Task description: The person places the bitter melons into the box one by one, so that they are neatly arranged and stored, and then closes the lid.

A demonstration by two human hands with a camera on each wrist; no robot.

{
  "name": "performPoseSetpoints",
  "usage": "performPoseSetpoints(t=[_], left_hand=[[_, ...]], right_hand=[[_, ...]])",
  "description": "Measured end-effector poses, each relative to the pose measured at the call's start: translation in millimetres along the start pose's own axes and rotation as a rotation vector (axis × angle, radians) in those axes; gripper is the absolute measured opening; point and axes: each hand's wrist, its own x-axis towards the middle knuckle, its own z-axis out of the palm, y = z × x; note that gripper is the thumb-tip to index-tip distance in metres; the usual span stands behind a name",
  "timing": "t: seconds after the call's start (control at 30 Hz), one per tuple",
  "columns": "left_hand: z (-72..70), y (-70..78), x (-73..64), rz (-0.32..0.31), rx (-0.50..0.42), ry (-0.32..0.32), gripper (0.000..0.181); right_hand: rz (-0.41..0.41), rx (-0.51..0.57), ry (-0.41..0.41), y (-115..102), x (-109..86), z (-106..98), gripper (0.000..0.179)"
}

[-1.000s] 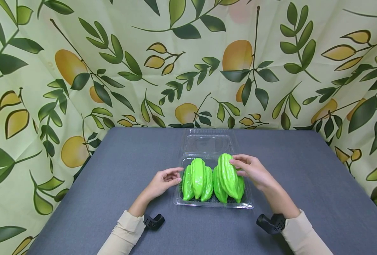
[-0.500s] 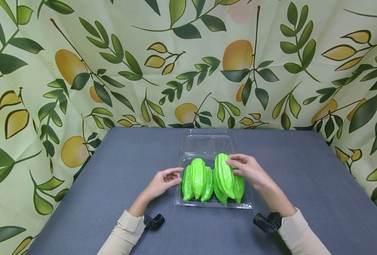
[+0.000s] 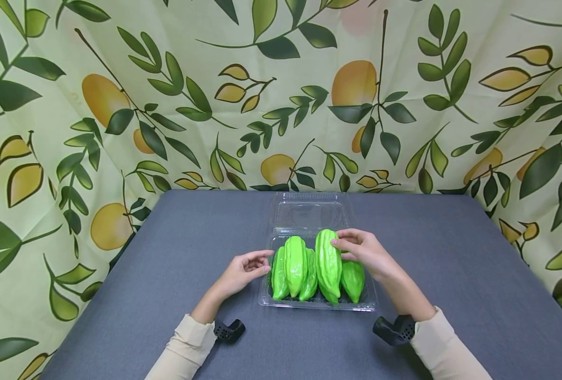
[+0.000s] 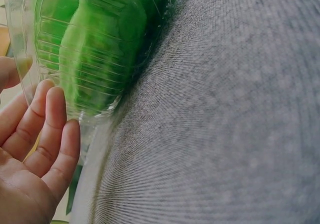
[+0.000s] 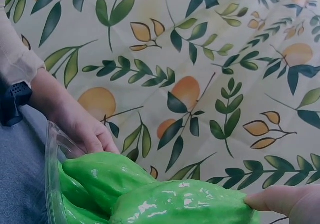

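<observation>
My right hand [image 3: 361, 250] pinches the upper end of a glossy, ridged green bitter melon [image 3: 327, 258] between thumb and fingers. That melon leans over others in a clear plastic clamshell container [image 3: 316, 307]. Another bitter melon [image 3: 353, 279] lies to its right, and part of one shows beneath it. Three more, including a bitter melon [image 3: 295, 266] on top, fill the left half. My left hand [image 3: 245, 270] has loosely bent fingers right at the container's left rim. In the left wrist view its fingertips [image 4: 56, 99] lie close beside the ribbed clear wall.
The container's transparent lid [image 3: 311, 211] lies folded back behind it. A grey cloth-covered table [image 3: 205, 221] spreads all around. A leaf-and-fruit patterned curtain [image 3: 299, 68] rises along the back and sides. Each wrist wears a black camera mount [image 3: 230, 331].
My right hand has shifted left with the bitter melon, which now stands more upright and uncovers more of the melon on the right. The left hand has stayed still.
</observation>
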Motion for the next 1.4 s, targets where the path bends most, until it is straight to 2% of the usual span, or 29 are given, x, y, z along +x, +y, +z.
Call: performPoseSetpoints(t=[0.27,0.6,1.17,1.4], left_hand=[[0.5,-2.7,0.5,0.014,0.01,0.008,0.039],[0.4,-0.7,-0.2,0.002,0.005,0.006,0.039],[1.0,-1.0,-0.2,0.001,-0.001,0.007,0.039],[0.3,-0.4,0.6,0.003,-0.009,0.005,0.04]], right_hand=[[-0.012,-0.002,-0.012,0,4.1,5,0.052],[-0.026,-0.051,-0.01,-3,2.8,12,0.053],[-0.018,-0.153,0.007,-5,9.4,20,0.05],[-0.053,-0.247,0.011,-5,8.4,20,0.049]])
